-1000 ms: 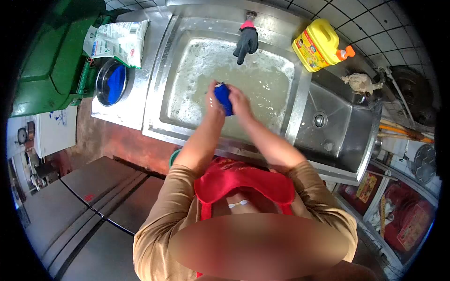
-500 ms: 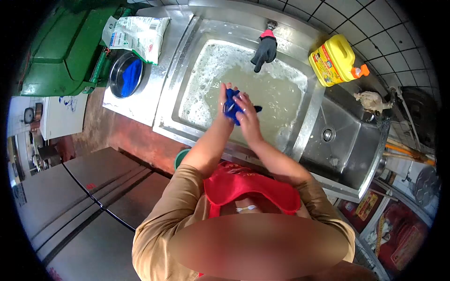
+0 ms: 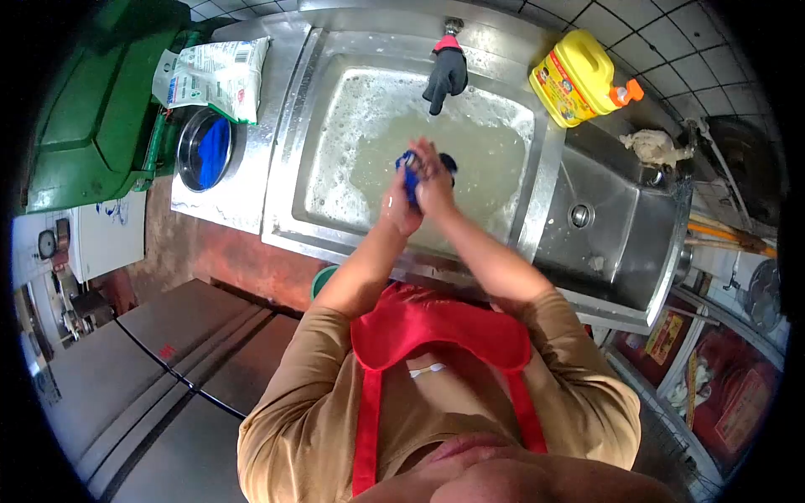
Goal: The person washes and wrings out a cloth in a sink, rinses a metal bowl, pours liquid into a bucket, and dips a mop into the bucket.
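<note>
Over the soapy water of the large sink basin (image 3: 285,180), a wet blue cloth (image 3: 410,178) is pressed between my two palms. My left hand (image 3: 401,208) supports it from the left, fingers partly behind it. My right hand (image 3: 433,180) lies against it from the right, its fingertips slightly blurred. A dark end of the bundle sticks out past the right hand. Beyond the hands, a dark grey glove with a pink cuff (image 3: 447,77) hangs over the faucet, fingers downward.
A yellow jug with an orange cap (image 3: 573,80) stands at the back right, beside a smaller sink (image 3: 604,264). On the left counter sit a white bag (image 3: 220,77) and a metal bowl (image 3: 185,159) with blue cloth (image 3: 215,152). A green bin (image 3: 92,109) is farther left.
My hands have closed more tightly together around the blue cloth, and less of it shows. The whole view has shifted slightly, with the counter items now farther left and lower.
</note>
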A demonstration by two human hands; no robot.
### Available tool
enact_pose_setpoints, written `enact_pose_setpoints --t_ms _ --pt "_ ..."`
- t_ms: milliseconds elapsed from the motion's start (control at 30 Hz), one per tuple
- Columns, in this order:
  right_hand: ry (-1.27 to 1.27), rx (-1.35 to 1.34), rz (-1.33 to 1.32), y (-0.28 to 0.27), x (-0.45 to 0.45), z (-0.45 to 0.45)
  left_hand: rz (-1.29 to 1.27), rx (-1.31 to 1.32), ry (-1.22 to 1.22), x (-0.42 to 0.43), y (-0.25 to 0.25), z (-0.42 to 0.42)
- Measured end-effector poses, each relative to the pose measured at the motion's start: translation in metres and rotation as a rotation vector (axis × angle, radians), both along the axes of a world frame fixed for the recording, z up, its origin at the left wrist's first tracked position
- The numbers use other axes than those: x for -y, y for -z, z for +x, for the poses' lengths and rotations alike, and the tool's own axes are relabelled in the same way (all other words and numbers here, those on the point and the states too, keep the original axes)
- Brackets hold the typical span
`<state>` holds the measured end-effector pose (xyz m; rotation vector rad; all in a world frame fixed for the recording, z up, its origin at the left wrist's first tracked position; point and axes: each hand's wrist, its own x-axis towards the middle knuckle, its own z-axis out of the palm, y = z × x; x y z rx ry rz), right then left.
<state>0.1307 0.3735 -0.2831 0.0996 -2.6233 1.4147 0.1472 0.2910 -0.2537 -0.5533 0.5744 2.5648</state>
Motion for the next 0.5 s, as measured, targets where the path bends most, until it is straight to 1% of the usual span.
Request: enact_pose_setpoints --t_ms 33,67,100,167,200,267,300,333,367,400,433,500 --pt "0.032 0.027 -0.037 0.021 -0.009 -0.018 -0.065 0.033 0.058 -0.001 0.003 0.008" --pt "0.077 0.156 -0.115 0.025 -0.018 -0.033 -0.119 0.038 0.071 -0.002 0.008 0.011" --pt "0.161 0.102 -0.072 0.042 -0.024 -0.043 -0.158 -0.028 0.075 -0.004 0.007 0.009" --pt "0.23 0.935 -1.112 -0.012 -0.039 -0.042 -0.231 -0.148 0.083 -0.008 0.006 0.011" --pt "0.203 0.966 -1.186 -0.008 -0.045 -0.037 -0.225 -0.116 0.068 -0.005 0.007 0.009" --pt "0.146 1.031 -1.334 0.005 -0.056 -0.025 -0.022 -0.033 0.046 0.007 0.009 0.005" --pt "0.146 0.985 -1.413 0.006 -0.058 -0.016 0.08 0.009 0.031 0.013 0.006 0.003" --pt "0.143 0.936 -1.49 0.006 -0.059 -0.008 0.117 0.059 0.037 0.019 0.004 0.0" --pt "0.141 0.887 -1.566 0.007 -0.06 -0.003 0.081 0.038 0.066 0.026 0.005 -0.002" --pt "0.089 0.847 -1.53 0.009 -0.061 -0.002 0.045 0.017 0.096 0.032 0.008 -0.005" --pt "0.123 0.785 -1.492 0.01 -0.062 -0.001 0.009 -0.005 0.126 0.036 0.01 -0.008" --pt "0.187 0.652 -1.417 0.008 -0.064 0.0 -0.033 0.061 0.219 0.045 0.024 -0.014"
